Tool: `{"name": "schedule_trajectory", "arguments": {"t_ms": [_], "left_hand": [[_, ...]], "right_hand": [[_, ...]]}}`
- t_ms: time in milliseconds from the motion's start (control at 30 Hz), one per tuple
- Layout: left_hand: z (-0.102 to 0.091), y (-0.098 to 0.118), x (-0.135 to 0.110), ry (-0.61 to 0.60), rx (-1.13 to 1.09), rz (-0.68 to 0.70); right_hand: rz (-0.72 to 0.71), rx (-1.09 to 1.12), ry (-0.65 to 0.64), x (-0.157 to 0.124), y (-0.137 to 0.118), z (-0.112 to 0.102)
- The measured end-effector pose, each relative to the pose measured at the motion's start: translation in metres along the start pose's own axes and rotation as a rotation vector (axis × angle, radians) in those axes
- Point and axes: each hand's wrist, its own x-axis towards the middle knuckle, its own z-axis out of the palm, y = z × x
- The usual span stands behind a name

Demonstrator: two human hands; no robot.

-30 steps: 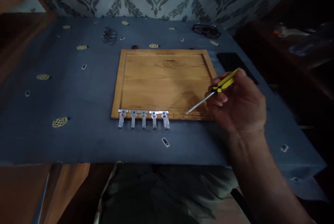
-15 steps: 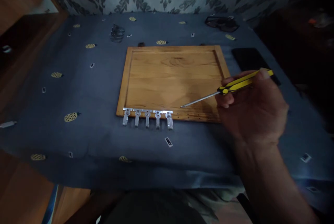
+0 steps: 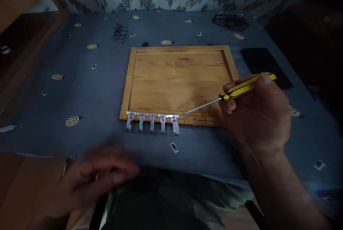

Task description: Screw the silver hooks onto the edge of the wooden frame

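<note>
A wooden board (image 3: 177, 79) lies on the blue patterned cloth. Several small metal hooks (image 3: 152, 122) hang in a row along the left half of its near edge. My right hand (image 3: 258, 113) grips a yellow-and-black screwdriver (image 3: 241, 88); its metal tip rests near the board's front edge, just right of the last hook. My left hand (image 3: 91, 180) is low at the table's near edge, below the hooks, blurred by motion, so its fingers are unclear.
A dark phone (image 3: 264, 66) lies right of the board. Dark glasses (image 3: 230, 21) and a small pile of metal parts (image 3: 119, 32) sit at the back. A small white tag (image 3: 174, 147) lies in front of the board.
My left hand has come into view at the lower left. The screwdriver tip has shifted slightly down towards the board's front edge near the last hook.
</note>
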Motion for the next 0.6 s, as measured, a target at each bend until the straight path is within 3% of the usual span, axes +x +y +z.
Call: {"name": "schedule_trajectory", "arguments": {"t_ms": [67,100,300,600], "left_hand": [[-0.01,-0.011,0.013,0.283,0.103,0.074],[-0.013,-0.019,0.02,0.299,0.168,0.094],[-0.015,-0.052,0.045,0.109,0.368,0.126],[-0.014,-0.051,0.046,0.134,0.448,0.204]], "right_hand": [[0.002,-0.009,0.002,0.0,-0.001,0.0],[0.003,-0.012,0.004,0.0,-0.001,0.0],[0.047,-0.058,-0.035,0.003,-0.004,-0.003],[0.053,-0.073,0.0,0.004,-0.005,0.002]]}}
